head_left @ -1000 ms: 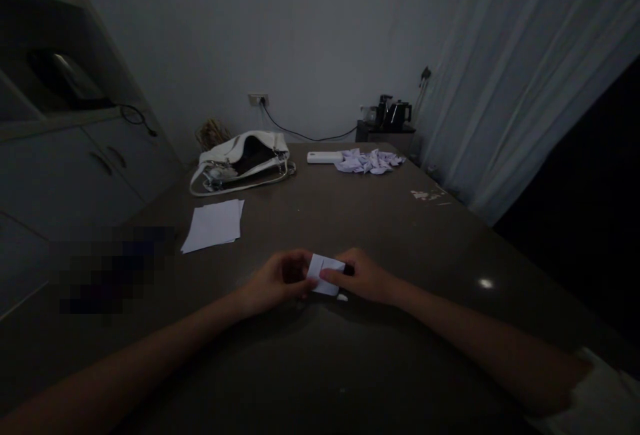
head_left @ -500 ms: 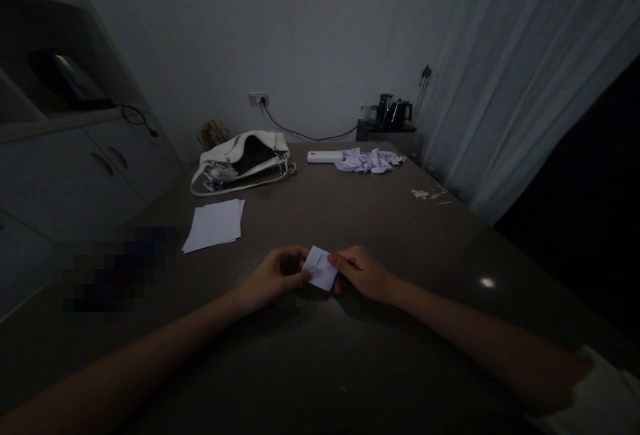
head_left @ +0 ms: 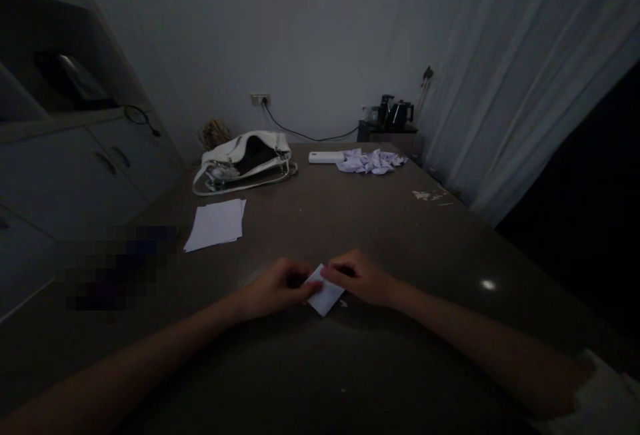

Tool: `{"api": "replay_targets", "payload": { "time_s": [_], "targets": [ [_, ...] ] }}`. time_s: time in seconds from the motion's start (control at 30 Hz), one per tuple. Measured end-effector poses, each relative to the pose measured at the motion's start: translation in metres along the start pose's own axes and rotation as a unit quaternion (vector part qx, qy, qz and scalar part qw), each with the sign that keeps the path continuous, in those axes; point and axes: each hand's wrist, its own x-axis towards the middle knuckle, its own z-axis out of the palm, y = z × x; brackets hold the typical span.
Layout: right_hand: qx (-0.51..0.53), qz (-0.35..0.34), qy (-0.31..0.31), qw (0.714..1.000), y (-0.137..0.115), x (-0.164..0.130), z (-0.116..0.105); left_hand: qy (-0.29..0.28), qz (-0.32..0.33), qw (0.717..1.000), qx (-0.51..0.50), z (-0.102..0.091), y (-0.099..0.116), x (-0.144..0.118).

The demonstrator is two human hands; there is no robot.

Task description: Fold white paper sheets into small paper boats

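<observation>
A small folded piece of white paper [head_left: 325, 299] is held between both hands over the near middle of the table, one corner pointing toward me. My left hand [head_left: 280, 286] pinches its left edge, thumb on top. From the right, my right hand [head_left: 363, 278] grips the upper part, thumb pressed on the paper. The fingers under the paper are hidden. Further left lies a short stack of white paper sheets [head_left: 216, 223]. At the far side of the table is a heap of folded pale paper pieces [head_left: 371, 161].
A white handbag [head_left: 245, 160] lies at the back left of the brown table [head_left: 280, 368]. Near the heap is a white handle-like object [head_left: 325, 157]. Small scraps [head_left: 427, 195] lie toward the right edge. A black kettle [head_left: 400, 115] stands beyond, beside a white curtain [head_left: 480, 102].
Both hands have come slightly nearer to me with the folded paper. The paper has turned so that a corner faces me, and both thumbs now lie further over it.
</observation>
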Motion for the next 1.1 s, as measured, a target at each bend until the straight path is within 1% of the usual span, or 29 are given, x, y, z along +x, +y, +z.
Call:
{"api": "replay_targets", "payload": {
  "time_s": [0.07,0.13,0.2,0.4,0.6,0.7,0.77,0.83,0.93,1.03,1.1],
  "targets": [
    [-0.014,0.009,-0.018,1.0,0.0006,0.0004,0.0019,-0.013,0.005,0.999,0.042,-0.0001,0.0011,-0.0006],
    [-0.018,0.01,-0.019,1.0,0.0018,0.0004,0.0036,-0.019,0.0,0.998,0.054,-0.0004,0.0022,-0.0008],
    [-0.008,0.006,-0.01,1.0,0.0027,-0.0001,0.0045,-0.016,-0.004,0.999,0.043,-0.0005,0.0029,-0.0008],
    [0.04,0.001,0.024,0.999,0.0014,-0.0018,0.0032,0.02,-0.007,1.0,0.02,0.0,0.0048,-0.0003],
    [0.028,0.007,0.04,0.999,-0.0017,-0.0023,0.0026,0.028,-0.014,0.999,0.021,-0.0007,0.0053,-0.0002],
    [0.023,0.014,0.045,0.999,-0.0027,-0.002,0.0025,0.003,-0.013,1.0,0.008,-0.0014,0.0059,-0.0008],
    [0.009,0.008,0.031,0.999,-0.0029,-0.0014,0.0024,-0.018,-0.012,1.0,0.002,-0.0014,0.0062,-0.0012],
    [-0.007,-0.001,0.022,1.0,-0.0023,-0.0007,0.0025,-0.023,-0.016,1.0,0.006,-0.001,0.0061,-0.0013],
    [-0.002,-0.004,0.039,0.999,-0.0007,-0.0002,0.0032,-0.008,-0.021,1.0,0.005,-0.0001,0.0049,-0.001],
    [0.051,0.01,0.056,0.997,0.0002,-0.0013,0.0035,0.013,-0.025,0.999,-0.03,-0.0003,0.0031,-0.0001],
    [0.089,0.03,0.038,0.995,-0.0003,-0.0026,0.0031,0.042,-0.03,0.997,-0.062,-0.0011,0.0022,0.0008]
  ]
}}
